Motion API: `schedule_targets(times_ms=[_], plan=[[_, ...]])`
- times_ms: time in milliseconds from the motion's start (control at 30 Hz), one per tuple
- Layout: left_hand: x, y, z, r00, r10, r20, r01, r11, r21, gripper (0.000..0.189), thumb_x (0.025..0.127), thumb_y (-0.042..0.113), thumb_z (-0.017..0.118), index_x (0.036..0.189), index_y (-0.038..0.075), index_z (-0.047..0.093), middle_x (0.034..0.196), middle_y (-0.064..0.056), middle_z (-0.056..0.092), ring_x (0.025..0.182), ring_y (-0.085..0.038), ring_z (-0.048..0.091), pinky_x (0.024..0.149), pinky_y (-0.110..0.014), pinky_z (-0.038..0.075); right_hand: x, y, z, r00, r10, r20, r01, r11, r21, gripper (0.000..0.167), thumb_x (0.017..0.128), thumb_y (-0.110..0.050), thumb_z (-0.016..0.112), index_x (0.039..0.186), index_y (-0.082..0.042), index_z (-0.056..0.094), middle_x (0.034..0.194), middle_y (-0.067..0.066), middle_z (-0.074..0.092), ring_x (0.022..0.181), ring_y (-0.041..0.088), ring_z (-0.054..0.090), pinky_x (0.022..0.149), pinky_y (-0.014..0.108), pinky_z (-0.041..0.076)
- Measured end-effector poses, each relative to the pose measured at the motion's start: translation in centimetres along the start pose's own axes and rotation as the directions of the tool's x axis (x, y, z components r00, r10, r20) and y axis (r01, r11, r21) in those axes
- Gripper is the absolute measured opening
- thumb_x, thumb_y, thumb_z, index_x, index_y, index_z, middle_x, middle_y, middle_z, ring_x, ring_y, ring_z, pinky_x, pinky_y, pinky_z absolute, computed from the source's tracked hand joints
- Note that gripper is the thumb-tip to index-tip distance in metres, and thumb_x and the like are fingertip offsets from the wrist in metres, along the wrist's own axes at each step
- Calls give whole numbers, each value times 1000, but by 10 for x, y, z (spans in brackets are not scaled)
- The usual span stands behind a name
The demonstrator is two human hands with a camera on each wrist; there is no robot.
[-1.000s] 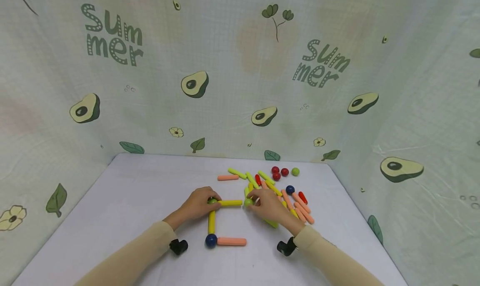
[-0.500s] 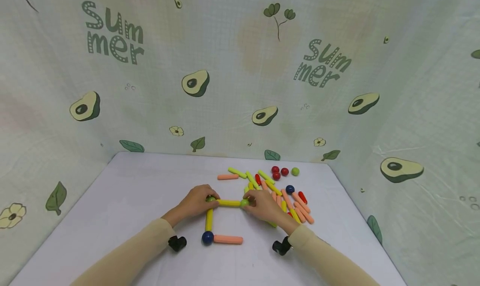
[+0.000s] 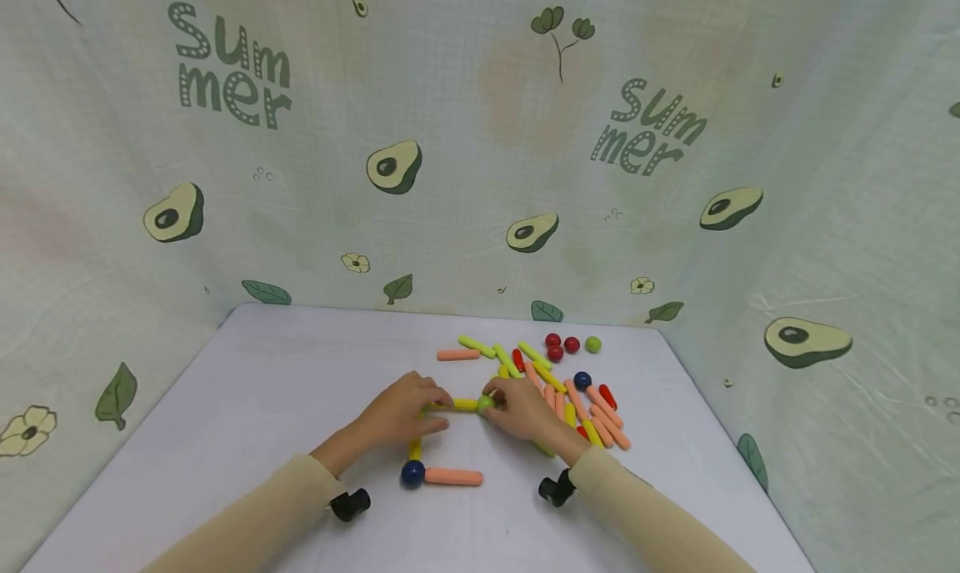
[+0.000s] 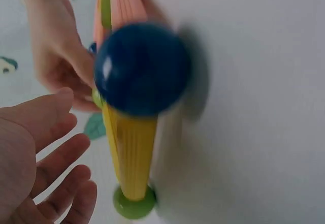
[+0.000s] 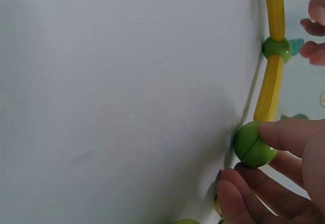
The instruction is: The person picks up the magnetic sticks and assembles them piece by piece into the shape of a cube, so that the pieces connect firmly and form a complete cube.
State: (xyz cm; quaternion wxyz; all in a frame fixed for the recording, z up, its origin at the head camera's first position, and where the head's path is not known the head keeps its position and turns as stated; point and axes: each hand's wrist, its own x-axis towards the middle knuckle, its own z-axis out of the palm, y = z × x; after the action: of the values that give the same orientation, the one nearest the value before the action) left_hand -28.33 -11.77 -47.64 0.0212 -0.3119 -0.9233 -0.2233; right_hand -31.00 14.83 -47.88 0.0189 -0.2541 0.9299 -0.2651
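Note:
My right hand (image 3: 525, 410) pinches a green ball (image 5: 254, 144) between thumb and fingers, at the right end of a yellow stick (image 5: 269, 89). The stick's other end joins a second green ball (image 5: 277, 50). From there another yellow stick (image 4: 137, 153) runs toward me to a dark blue ball (image 3: 412, 473), which has a salmon-pink stick (image 3: 453, 476) pointing right. Over the far left corner of this frame, my left hand (image 3: 397, 410) has its fingers spread and relaxed. In the left wrist view that hand (image 4: 45, 158) is beside the pieces, holding nothing.
Right of the frame lies a loose spread of yellow, salmon and red sticks (image 3: 577, 402) with a blue ball (image 3: 582, 380). Several red balls (image 3: 555, 353) and a green ball (image 3: 593, 344) sit behind. A patterned cloth (image 3: 450, 223) rises at the table's back.
The right hand brought its green ball left onto the free end of the yellow stick. My left fingers have let go of the corner ball and spread. The joined pieces shifted slightly left.

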Motion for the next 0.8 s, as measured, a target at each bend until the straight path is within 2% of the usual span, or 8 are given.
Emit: schedule_targets(times_ms=[100,233,333,500,667,800], plan=[[-9,12,3,997,72,41,-72,997,-9,28,94,33,84,118,20,78,106,6,74,99,-13,57,82,-32,52,1,1,-1,1000,-4,-9,4,1000,-8,20,97,-21,80,115,-13,75,100,0,75,85,11,63,80,32,58],[-22,25,10,988,112,110,-109,994,-30,28,93,38,84,117,25,78,103,14,73,98,-8,56,79,-27,51,0,0,0,1000,-3,-11,3,1000,-11,20,97,-20,79,116,-12,75,100,1,76,86,11,64,81,32,58],[-29,30,15,982,121,148,-116,992,-43,25,92,38,84,115,28,80,98,21,71,91,-2,53,74,-22,48,-1,0,0,1000,0,-9,0,1000,0,22,98,-20,79,117,-12,75,101,1,76,87,12,65,82,33,58],[-34,34,21,978,130,163,-122,991,-55,21,89,29,87,110,31,82,88,27,66,78,0,45,64,-18,39,-2,-2,-1,1000,-6,-11,6,1000,6,23,98,-20,78,119,-11,76,103,2,76,88,13,64,83,33,57],[-36,34,25,981,113,160,-106,993,-49,20,91,24,86,108,33,82,88,29,65,76,1,44,63,-18,38,-6,-1,-5,1000,-10,9,10,1000,12,28,99,-21,77,125,-8,75,107,4,76,91,16,64,84,35,58],[-37,34,25,981,108,161,-98,993,-71,21,91,23,85,109,33,81,92,29,66,76,1,45,65,-18,40,-10,2,-15,999,35,2,-35,999,26,30,101,-20,74,128,-9,74,111,5,74,93,17,64,85,38,58]])
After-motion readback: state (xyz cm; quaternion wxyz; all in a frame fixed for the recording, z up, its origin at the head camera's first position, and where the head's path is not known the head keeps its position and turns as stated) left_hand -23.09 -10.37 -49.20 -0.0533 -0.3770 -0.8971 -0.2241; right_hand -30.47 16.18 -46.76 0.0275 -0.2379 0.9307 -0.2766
